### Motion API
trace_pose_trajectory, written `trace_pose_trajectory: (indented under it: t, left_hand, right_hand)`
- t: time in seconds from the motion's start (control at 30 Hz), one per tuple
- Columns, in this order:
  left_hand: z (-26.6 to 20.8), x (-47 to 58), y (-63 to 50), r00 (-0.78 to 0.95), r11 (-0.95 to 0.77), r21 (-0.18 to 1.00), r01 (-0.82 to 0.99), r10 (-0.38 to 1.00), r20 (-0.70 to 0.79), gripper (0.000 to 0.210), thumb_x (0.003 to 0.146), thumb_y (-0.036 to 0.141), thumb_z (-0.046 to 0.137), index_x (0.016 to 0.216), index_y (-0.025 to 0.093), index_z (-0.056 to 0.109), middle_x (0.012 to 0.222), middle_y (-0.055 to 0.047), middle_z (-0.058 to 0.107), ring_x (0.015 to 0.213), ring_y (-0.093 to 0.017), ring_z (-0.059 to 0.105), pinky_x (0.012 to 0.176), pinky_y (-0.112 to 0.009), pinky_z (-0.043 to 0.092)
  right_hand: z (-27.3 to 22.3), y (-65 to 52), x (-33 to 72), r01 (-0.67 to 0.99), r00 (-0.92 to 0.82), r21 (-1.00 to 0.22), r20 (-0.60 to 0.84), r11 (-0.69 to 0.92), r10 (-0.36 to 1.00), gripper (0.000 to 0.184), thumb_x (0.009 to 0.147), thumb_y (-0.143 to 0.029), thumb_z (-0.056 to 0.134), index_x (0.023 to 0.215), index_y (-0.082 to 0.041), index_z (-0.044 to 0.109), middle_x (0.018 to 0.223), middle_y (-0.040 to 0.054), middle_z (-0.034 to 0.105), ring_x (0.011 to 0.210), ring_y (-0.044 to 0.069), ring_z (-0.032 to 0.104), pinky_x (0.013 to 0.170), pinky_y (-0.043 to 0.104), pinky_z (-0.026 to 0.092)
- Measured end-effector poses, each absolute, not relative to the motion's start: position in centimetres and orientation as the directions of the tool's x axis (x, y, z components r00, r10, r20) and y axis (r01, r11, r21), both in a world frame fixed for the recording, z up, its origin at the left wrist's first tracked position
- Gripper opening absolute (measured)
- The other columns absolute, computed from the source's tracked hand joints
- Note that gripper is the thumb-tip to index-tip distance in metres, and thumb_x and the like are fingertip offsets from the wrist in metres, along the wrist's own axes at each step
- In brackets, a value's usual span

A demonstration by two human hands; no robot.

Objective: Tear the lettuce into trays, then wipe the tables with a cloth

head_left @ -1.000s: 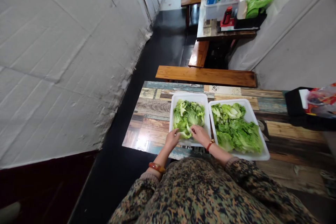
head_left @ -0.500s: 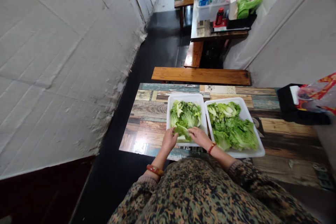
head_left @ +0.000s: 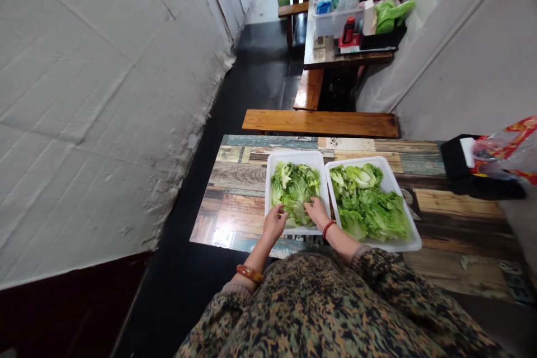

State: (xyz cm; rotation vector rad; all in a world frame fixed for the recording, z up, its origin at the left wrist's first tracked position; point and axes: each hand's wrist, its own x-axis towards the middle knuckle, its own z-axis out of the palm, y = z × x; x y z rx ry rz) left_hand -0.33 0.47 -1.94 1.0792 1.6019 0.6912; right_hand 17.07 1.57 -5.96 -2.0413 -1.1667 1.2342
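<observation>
A white plastic tray in front of me holds green lettuce leaves. My left hand is over its near left corner, with fingertips apart at the edge of a pale lettuce leaf. At the leaf's right edge, my right hand reaches into the tray with spread fingers touching the lettuce. The leaf lies flat on the others between both hands. A second white tray stands close on the right, with more lettuce in it.
The trays stand on a wood-patterned table. At its right end is a black holder beside a red and clear plastic bag. A wooden bench runs behind. Farther back, a cluttered table bears a red bottle.
The leaf held up between both hands now lies flat on the lettuce. My right hand has shifted slightly forward, and the fingers of both hands have loosened.
</observation>
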Motion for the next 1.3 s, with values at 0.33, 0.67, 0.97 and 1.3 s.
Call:
trace_pose_trajectory:
  t: [0.33, 0.67, 0.97, 1.3]
  left_hand:
    - [-1.5, 0.0, 0.4, -0.025, 0.536, 0.832, 0.145, 0.842, -0.538, 0.034, 0.067, 0.021, 0.071, 0.101, 0.019, 0.068, 0.084, -0.003, 0.066, 0.068, -0.015, 0.061, 0.066, -0.026, 0.047]
    - [1.4, 1.1, 0.3, 0.196, 0.645, 0.711, -0.281, 0.764, -0.615, 0.047, 0.068, 0.041, 0.077, 0.105, 0.016, 0.062, 0.097, -0.007, 0.068, 0.085, -0.017, 0.064, 0.075, -0.027, 0.049]
    - [-0.1, -0.5, 0.4, 0.024, 0.640, 0.669, -0.379, 0.729, -0.684, 0.039, 0.061, 0.032, 0.078, 0.091, 0.018, 0.058, 0.077, -0.001, 0.068, 0.065, -0.014, 0.063, 0.062, -0.026, 0.051]
    - [-0.4, -1.4, 0.4, -0.027, 0.640, 0.652, -0.407, 0.705, -0.709, 0.037, 0.070, 0.038, 0.071, 0.099, 0.020, 0.056, 0.083, -0.003, 0.071, 0.075, -0.017, 0.068, 0.065, -0.027, 0.052]
  right_hand:
    - [-3.9, 1.4, 16.0, 0.242, 0.208, -0.868, -0.391, -0.434, 0.897, 0.015, 0.072, -0.032, 0.061, 0.076, -0.018, 0.060, 0.078, 0.0031, 0.065, 0.074, 0.017, 0.061, 0.071, 0.029, 0.050]
    - [0.7, -1.1, 14.0, 0.449, -0.069, -0.894, -0.041, -0.006, 0.997, 0.013, 0.080, -0.018, 0.050, 0.091, -0.020, 0.058, 0.094, 0.0068, 0.061, 0.091, 0.021, 0.057, 0.086, 0.035, 0.047]
    - [-1.2, 0.2, 15.9, 0.101, 0.028, -0.893, -0.438, -0.438, 0.899, 0.023, 0.078, -0.027, 0.049, 0.092, -0.020, 0.065, 0.087, 0.0023, 0.069, 0.079, 0.017, 0.066, 0.061, 0.026, 0.053]
    - [-4.9, 3.9, 16.8, 0.113, 0.294, -0.809, -0.528, -0.577, 0.797, 0.033, 0.074, -0.034, 0.056, 0.100, -0.015, 0.063, 0.082, 0.0046, 0.067, 0.071, 0.016, 0.062, 0.057, 0.023, 0.048]
